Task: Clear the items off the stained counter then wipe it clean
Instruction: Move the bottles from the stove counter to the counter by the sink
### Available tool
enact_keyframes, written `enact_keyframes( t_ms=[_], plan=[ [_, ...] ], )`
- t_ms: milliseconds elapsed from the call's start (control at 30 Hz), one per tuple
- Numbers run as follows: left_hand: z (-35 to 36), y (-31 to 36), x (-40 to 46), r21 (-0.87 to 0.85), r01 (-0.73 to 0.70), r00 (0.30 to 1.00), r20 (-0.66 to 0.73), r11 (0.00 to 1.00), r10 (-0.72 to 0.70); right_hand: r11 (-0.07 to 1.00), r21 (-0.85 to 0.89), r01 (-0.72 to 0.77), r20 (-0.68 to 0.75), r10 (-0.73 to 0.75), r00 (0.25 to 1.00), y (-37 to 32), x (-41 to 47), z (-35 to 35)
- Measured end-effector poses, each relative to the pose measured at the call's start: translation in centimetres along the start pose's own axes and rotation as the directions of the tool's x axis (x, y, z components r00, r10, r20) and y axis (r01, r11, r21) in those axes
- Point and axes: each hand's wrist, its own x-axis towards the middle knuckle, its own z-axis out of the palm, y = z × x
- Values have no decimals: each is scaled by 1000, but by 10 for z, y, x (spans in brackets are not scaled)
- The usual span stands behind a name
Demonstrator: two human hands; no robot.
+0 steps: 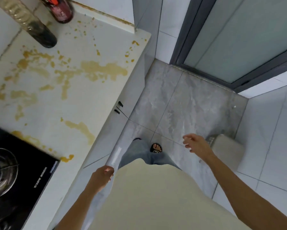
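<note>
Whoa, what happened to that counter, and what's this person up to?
A person stands beside a white counter splashed with yellow-brown stains. Their left hand grips a white roll, held low off the counter's edge; their right hand hangs open over the floor. Two bottles, a clear one and a dark red one, still stand at the counter's far end, so clearing isn't finished and no wiping shows yet.

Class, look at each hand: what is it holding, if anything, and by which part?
The left hand grips a white roll by its near end. The right hand holds nothing, fingers loosely spread.
</note>
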Motion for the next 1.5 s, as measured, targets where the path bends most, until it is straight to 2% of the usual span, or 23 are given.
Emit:
enact_keyframes(
  t_ms=[133,300,433,600,700,867,967,1067,1300,1500],
  plan=[
    [4,5,6,-62,46,997,-54,997,-49,986,-71,152,60,-148,987,-78,39,-12],
    [-4,34,23,18,72,997,-40,997,-71,977,-81,197,96,-189,977,-149,73,-12],
    [-28,70,39,-51,20,999,-43,999,-22,959,-194,207,174,-174,969,-174,95,-15],
    [-68,135,47,-321,-80,995,-89,944,54,945,-281,169,177,-122,977,-171,111,-44],
    [-90,175,54,-330,-168,981,-146,929,126,944,-316,99,163,-49,985,-164,125,-66],
    [-107,225,72,-370,-214,966,-217,904,140,913,-407,22,164,50,985,-176,163,-99],
    [-108,242,74,-425,-169,970,-232,889,73,885,-459,77,208,22,978,-211,192,-111],
    [-95,249,72,-503,-104,970,-240,858,-23,840,-500,208,284,-68,956,-264,218,-113],
    [-35,240,62,-673,77,946,-183,736,-267,753,-449,482,482,-250,840,-390,255,-83],
    [-31,255,58,-774,37,921,-219,633,-322,725,-348,594,564,-344,750,-458,258,-41]
  ],
)
